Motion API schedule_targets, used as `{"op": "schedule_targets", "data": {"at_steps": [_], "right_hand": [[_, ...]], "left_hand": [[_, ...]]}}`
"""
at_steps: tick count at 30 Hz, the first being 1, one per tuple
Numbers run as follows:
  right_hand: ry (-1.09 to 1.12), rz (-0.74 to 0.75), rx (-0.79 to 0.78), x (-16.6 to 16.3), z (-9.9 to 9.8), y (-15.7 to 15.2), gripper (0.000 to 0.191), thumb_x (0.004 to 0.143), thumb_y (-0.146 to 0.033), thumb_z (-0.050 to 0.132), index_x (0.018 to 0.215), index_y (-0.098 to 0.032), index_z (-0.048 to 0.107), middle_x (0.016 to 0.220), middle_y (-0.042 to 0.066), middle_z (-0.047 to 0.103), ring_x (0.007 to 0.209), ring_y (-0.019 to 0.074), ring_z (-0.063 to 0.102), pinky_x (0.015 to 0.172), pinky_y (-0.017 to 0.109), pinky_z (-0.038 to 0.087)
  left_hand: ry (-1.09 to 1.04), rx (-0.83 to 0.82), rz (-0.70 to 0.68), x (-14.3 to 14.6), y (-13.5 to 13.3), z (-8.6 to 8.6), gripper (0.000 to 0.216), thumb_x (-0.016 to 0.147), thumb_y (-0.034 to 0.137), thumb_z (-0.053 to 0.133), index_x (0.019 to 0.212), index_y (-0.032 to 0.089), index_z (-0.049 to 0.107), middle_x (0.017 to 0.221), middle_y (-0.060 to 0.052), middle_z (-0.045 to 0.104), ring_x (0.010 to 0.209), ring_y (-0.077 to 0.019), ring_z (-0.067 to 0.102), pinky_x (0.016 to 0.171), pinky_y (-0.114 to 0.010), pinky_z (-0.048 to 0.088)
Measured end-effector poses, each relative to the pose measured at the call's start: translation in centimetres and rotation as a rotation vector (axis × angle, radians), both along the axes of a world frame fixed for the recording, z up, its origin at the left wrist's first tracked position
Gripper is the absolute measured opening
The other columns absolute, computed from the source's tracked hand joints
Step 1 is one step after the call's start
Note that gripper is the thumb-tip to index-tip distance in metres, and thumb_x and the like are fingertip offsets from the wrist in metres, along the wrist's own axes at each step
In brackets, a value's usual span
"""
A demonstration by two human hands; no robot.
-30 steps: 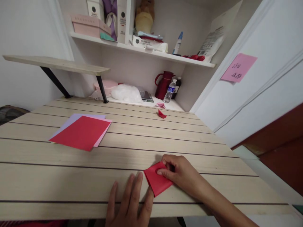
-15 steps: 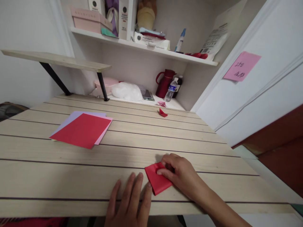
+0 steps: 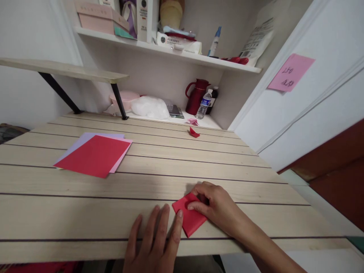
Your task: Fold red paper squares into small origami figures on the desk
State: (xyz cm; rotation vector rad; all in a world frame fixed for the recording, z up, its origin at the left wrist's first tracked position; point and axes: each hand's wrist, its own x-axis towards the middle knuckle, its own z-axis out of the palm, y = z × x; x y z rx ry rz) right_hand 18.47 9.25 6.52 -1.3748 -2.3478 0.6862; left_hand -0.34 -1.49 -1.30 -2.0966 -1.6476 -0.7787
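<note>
A folded square of red paper point(image 3: 191, 219) lies on the wooden table near its front edge. My right hand point(image 3: 214, 204) pinches its right side between thumb and curled fingers, and the hidden fingertips reach toward the paper's far edge. My left hand point(image 3: 157, 239) rests flat to the left, fingers spread on the tabletop. Its thumb tip overlaps the paper's left edge. Farther back on the table sits a small folded red paper boat point(image 3: 194, 132).
A stack of paper sheets, red on top point(image 3: 95, 156), lies at the left. Behind stand a dark red jug point(image 3: 196, 96), a water bottle point(image 3: 204, 104) and a white plastic bag point(image 3: 149, 107). A raised wooden shelf point(image 3: 65, 71) on black legs crosses the left side.
My left thumb has moved from beside the red paper onto its left edge. The paper has turned slightly, my right hand still pinching it. The camera view has shifted a little.
</note>
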Motion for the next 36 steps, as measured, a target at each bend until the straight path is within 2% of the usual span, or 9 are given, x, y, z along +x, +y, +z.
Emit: {"op": "schedule_targets", "data": {"at_steps": [4, 11, 17, 26, 32, 36], "right_hand": [[-0.011, -0.011, -0.005, -0.06, 0.24, -0.03, 0.019, 0.084, -0.028, 0.072, 0.072, -0.021, 0.059, 0.074, -0.001, 0.063, 0.071, 0.0164, 0.056, 0.064, 0.025, 0.037], [0.036, -0.019, -0.028, -0.06, 0.28, 0.02, 0.012, 0.083, -0.023, 0.073, 0.074, -0.022, 0.066, 0.075, -0.001, 0.066, 0.074, 0.0167, 0.059, 0.066, 0.025, 0.039], [0.053, -0.045, -0.023, -0.29, 0.1, 0.14, 0.014, 0.081, -0.03, 0.076, 0.071, -0.022, 0.069, 0.07, -0.001, 0.066, 0.07, 0.0167, 0.059, 0.063, 0.026, 0.039], [0.022, -0.028, 0.006, -0.34, 0.05, 0.3, 0.013, 0.081, -0.026, 0.076, 0.071, -0.023, 0.069, 0.068, -0.002, 0.066, 0.069, 0.0164, 0.058, 0.063, 0.026, 0.038], [0.014, -0.016, 0.013, -0.28, -0.04, 0.31, 0.014, 0.081, -0.023, 0.075, 0.071, -0.022, 0.066, 0.07, -0.002, 0.067, 0.069, 0.0162, 0.059, 0.064, 0.026, 0.038], [0.014, -0.023, 0.016, -0.31, 0.06, 0.28, 0.016, 0.081, -0.024, 0.076, 0.07, -0.021, 0.064, 0.069, -0.002, 0.067, 0.069, 0.016, 0.059, 0.063, 0.026, 0.037]], "left_hand": [[0.088, 0.006, -0.019, -0.33, -0.08, -0.2, 0.054, 0.094, 0.03, 0.041, 0.147, 0.037, 0.038, 0.138, -0.002, 0.062, 0.125, -0.0228, 0.053, 0.118, -0.048, 0.014], [0.042, 0.015, 0.003, -0.09, -0.01, -0.07, 0.058, 0.095, 0.033, 0.043, 0.151, 0.035, 0.029, 0.136, -0.001, 0.064, 0.123, -0.0204, 0.055, 0.12, -0.043, 0.01], [-0.007, 0.0, -0.003, 0.08, -0.04, 0.01, 0.052, 0.094, 0.037, 0.047, 0.146, 0.037, 0.04, 0.134, -0.001, 0.066, 0.123, -0.02, 0.055, 0.121, -0.041, 0.008], [-0.007, -0.032, 0.008, 0.22, -0.22, 0.05, 0.044, 0.093, 0.039, 0.049, 0.137, 0.039, 0.052, 0.134, -0.001, 0.065, 0.122, -0.022, 0.056, 0.119, -0.044, 0.012], [-0.019, -0.032, 0.015, 0.19, -0.32, 0.37, 0.047, 0.091, 0.041, 0.05, 0.137, 0.04, 0.052, 0.138, 0.001, 0.062, 0.127, -0.0245, 0.052, 0.113, -0.047, 0.023], [0.077, -0.042, 0.005, -0.14, -0.41, 0.64, 0.053, 0.089, 0.032, 0.051, 0.141, 0.039, 0.048, 0.148, 0.006, 0.052, 0.136, -0.029, 0.041, 0.107, -0.05, 0.031]]}}
